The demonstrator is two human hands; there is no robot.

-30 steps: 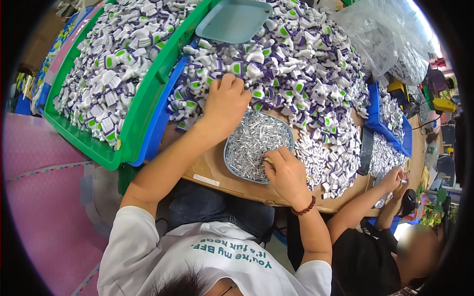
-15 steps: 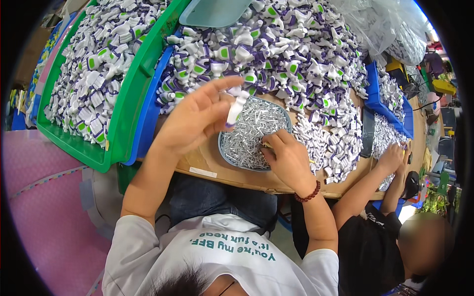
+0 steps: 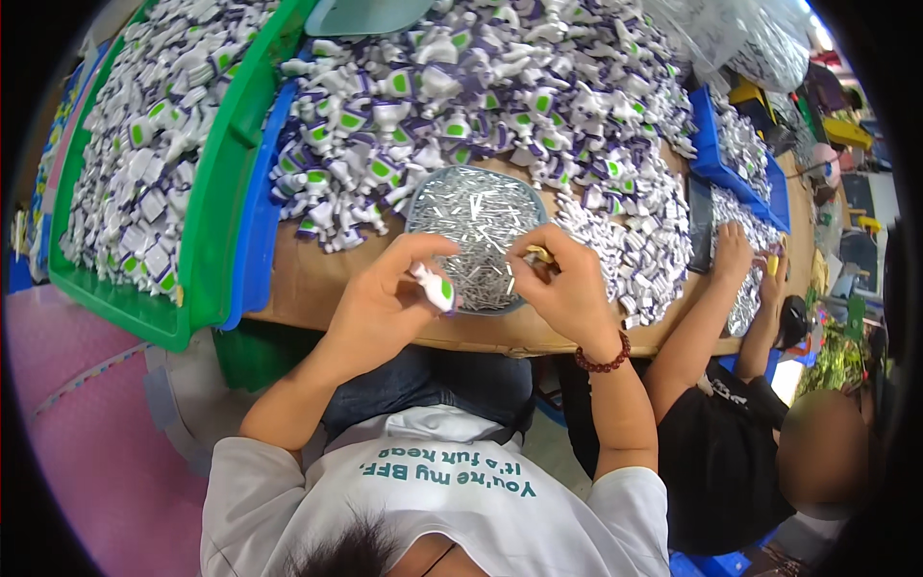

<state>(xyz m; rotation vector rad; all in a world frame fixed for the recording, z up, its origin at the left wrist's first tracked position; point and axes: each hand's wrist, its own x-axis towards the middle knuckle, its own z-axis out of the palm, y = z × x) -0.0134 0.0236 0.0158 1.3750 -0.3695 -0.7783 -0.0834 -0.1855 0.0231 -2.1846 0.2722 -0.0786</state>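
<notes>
One piece (image 3: 436,288) is off the heap (image 3: 423,82), pinched in the left hand (image 3: 380,298) near the pins (image 3: 471,216) at the bench's (image 3: 312,279) front edge, the right hand (image 3: 569,281) grasping a yellow bit (image 3: 540,254), while many more seem left, loose toward the back edge.

1. The held piece (image 3: 438,290) is coloured white, marked with bright green and edged in purple.
2. The same white, green and purple are repeated across the heaped pieces (image 3: 452,91).
3. The pinched item (image 3: 538,253) is coloured yellow.
4. Silver is shown by the pins (image 3: 476,226), pale grey-blue by their tub (image 3: 414,213).
5. The large trays are coloured green (image 3: 213,202) and blue (image 3: 254,216).
6. The white shirt (image 3: 423,510) is printed with teal lettering.
7. The beaded bracelet (image 3: 603,357) is coloured dark reddish-brown.
</notes>
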